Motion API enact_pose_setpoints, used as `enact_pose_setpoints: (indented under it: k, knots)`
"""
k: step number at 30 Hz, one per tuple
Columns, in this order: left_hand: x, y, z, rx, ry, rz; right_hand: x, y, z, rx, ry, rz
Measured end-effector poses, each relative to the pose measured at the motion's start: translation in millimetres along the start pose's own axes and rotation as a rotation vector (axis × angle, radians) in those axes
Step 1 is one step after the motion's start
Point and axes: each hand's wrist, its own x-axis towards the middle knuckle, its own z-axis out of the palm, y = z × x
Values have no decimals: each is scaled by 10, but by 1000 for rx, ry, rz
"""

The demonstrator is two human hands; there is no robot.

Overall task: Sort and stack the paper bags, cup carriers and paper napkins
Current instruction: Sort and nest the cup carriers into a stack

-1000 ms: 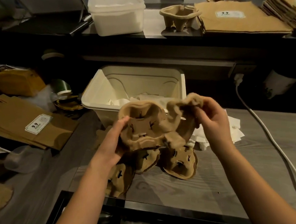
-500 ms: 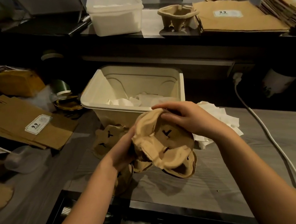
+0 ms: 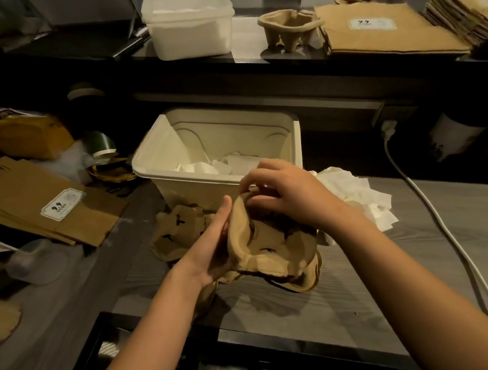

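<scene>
i hold a carrier (image 3: 270,245) just in front of the bin (image 3: 194,187), tipped on edge, its long axis running from my left hand (image 3: 213,248) off to the right. my left hand grips its left rim, and my right hand (image 3: 292,195), nearer the bin, pinches the far rim from above. it's rough moulded pulp, dented, with soft cups. other carriers (image 3: 178,234) lie flat below and to the left. i judge it nests there, cups aligned. napkins (image 3: 367,199) lie right of the bin.
</scene>
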Motion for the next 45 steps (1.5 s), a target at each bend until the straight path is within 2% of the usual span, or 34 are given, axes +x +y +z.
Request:
enact_pose_setpoints:
  k: [6,9,11,13,18,20,23,25,29,33,36,38,42,45]
  knots:
    - [-16,40,42,51,-41,70,-73,96,134,79,87,8]
    - [-5,43,-6,-41,-16,91,-246,227,188,309,272,168]
    - [-8,37,-90,-112,30,113,-437,361,290,363,373,281]
    - [-10,34,-178,-145,82,116,-647,506,461,267,292,363]
    - [-32,63,-201,-152,121,104,-948,725,920,-110,-279,403]
    - [-37,62,-178,-137,103,112,-977,742,1006,-180,-355,438]
    - [-47,58,-150,-121,103,120,-967,755,1024,-214,-308,438]
    - [-48,60,-160,-120,110,131,-977,768,958,-68,-228,491]
    - [-53,78,-199,-115,123,160,-980,637,617,577,-11,651]
    - [-46,102,-234,-105,158,165,-876,604,286,860,94,725]
    - [-26,89,-249,-83,162,161,-887,579,113,1430,367,760]
    - [10,66,-237,-47,158,141,-864,508,31,1673,348,788]
    - [90,0,-160,-21,119,100,-615,237,-27,1541,47,782]
    - [126,-50,-147,-8,82,131,-495,96,-53,1241,33,794]
